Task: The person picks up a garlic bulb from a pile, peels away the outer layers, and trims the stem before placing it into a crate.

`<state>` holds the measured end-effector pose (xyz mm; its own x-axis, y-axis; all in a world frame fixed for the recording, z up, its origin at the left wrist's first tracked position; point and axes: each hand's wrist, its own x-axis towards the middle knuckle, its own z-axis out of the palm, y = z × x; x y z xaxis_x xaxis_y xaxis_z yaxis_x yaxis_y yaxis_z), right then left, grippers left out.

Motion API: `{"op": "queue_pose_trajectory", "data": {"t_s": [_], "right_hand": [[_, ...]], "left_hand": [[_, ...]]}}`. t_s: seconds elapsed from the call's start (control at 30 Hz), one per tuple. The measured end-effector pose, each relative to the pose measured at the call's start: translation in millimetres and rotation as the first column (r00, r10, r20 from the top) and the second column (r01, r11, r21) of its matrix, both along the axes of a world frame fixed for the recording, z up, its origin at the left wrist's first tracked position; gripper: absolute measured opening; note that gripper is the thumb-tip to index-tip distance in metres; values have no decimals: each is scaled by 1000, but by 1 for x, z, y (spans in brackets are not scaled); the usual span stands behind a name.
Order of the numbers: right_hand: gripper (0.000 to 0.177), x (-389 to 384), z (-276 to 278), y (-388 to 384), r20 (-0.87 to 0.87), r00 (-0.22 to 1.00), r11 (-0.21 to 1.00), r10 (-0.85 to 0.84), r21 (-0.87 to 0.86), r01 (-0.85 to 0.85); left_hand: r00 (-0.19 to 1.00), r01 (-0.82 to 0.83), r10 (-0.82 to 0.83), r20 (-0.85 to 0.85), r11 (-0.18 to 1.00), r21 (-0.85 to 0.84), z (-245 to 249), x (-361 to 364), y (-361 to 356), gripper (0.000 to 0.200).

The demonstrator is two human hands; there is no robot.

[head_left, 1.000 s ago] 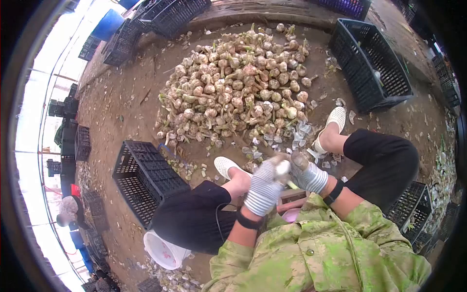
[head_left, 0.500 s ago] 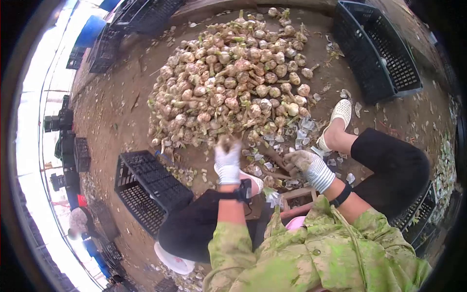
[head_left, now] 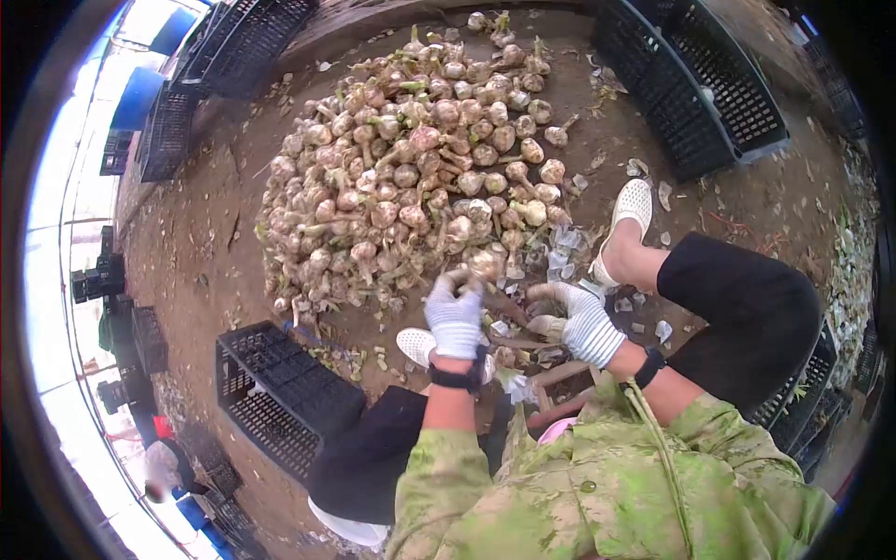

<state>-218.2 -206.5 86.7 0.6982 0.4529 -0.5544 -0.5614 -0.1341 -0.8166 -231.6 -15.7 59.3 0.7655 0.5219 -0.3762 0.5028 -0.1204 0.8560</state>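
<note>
My left hand (head_left: 455,315), in a white and grey glove, is closed at the near edge of a large heap of garlic (head_left: 401,168). A garlic bulb (head_left: 485,264) shows at its fingertips. To the right, my gloved right hand (head_left: 577,324) has its fingers curled round something mostly hidden. A thin brownish piece (head_left: 507,306) extends between the two hands; whether it is a tool or a stem is unclear. Below the hands lie cut stems and a wooden frame (head_left: 562,373).
A black crate (head_left: 289,397) stands at the lower left, and more black crates (head_left: 691,89) at the upper right. White shoes (head_left: 633,207) flank the work area. Peelings and scraps litter the dirt floor. A partly visible person (head_left: 166,467) is at the far lower left.
My left hand has moved right, closer to my right hand. My right hand has shifted slightly left. The camera view has also shifted, so the heap and crates appear further left.
</note>
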Motion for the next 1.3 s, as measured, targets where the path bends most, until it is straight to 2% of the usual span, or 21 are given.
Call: {"op": "queue_pose_trajectory", "data": {"t_s": [0.03,0.1,0.17,0.2,0.23,0.27,0.3,0.33,0.37,0.43,0.57,0.6,0.67,0.73,0.93,1.07,1.13,1.17,1.2,1.27,1.3], "right_hand": [[31,-3,5,3,216,976,995,41,-100,-20],[35,-8,14,7,595,786,957,170,-290,12],[24,-8,16,2,691,662,922,290,-387,-1],[22,-6,23,-1,675,667,915,314,-403,-23],[19,-5,28,-5,660,671,907,338,-419,-44],[19,-6,28,-9,669,664,909,335,-416,-40],[18,-8,26,-12,439,893,992,98,-113,-54],[17,-9,26,-16,87,994,982,-62,186,45],[17,-11,27,-21,93,994,981,-62,188,44],[20,-11,36,-25,-123,992,909,8,414,44],[27,-18,46,-26,35,999,947,-15,321,3],[30,-22,42,-25,53,997,949,-59,314,40],[30,-23,35,-25,31,998,958,-60,281,49],[29,-23,36,-23,-82,994,957,-79,272,98],[30,-19,43,-26,-216,975,946,-44,305,111],[29,-19,21,-28,-28,999,945,29,327,-19],[27,-19,25,-30,239,968,964,75,230,-132],[27,-21,28,-30,239,968,966,72,227,-127],[27,-24,35,-28,169,984,941,62,317,-114],[27,-31,43,-24,-48,998,888,33,460,-7],[27,-34,44,-23,-54,998,887,24,462,4]], "left_hand": [[995,49,-49,89,999,-5,7,-13,-7,16],[973,149,-143,180,988,-25,42,-35,-36,16],[959,205,-199,201,979,-7,64,-51,-61,17],[977,160,-124,175,964,-210,64,-60,-68,32],[975,159,-122,184,966,-203,64,-65,-67,32],[924,188,-144,353,977,-95,64,-69,-63,42],[843,199,-179,506,980,16,69,-72,-59,53],[892,240,-265,365,964,113,78,-76,-53,70],[890,239,-266,370,964,117,80,-78,-56,70],[828,350,-305,470,937,-9,82,-81,-64,70],[848,281,-372,377,919,275,84,-85,-74,68],[847,281,-373,380,920,274,86,-86,-76,68],[822,314,-489,292,816,485,88,-88,-78,65],[815,294,-498,297,797,528,89,-88,-80,64],[799,262,-535,275,720,643,86,-86,-75,64],[738,273,-635,227,589,761,92,-85,-67,63],[725,255,-630,278,620,742,99,-83,-66,59],[710,239,-625,325,648,723,100,-83,-66,55],[707,243,-628,326,649,721,99,-85,-68,55],[746,209,-452,489,856,473,93,-91,-70,44],[745,220,-460,483,853,473,90,-92,-75,44]]}}
